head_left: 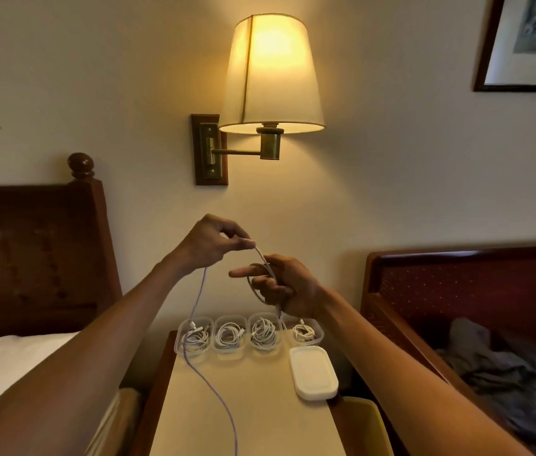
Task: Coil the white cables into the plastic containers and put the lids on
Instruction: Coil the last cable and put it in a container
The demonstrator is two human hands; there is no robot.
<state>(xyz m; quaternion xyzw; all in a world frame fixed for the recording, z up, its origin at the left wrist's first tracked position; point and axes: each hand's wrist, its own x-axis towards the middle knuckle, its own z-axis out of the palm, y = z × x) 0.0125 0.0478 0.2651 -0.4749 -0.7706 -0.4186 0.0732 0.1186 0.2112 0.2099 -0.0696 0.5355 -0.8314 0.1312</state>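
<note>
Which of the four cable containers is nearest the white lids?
The rightmost container, directly behind the lids; the other three stand farther left along the row.

Narrow beige table w/ wood edging is filling lower centre of frame. 4 clear plastic containers are sitting in a row along its far edge, each w/ coiled cable inside. Stack of white lids is lying just in front of the rightmost 1. A loose white cable is trailing across the top toward the frame's bottom edge.
</note>
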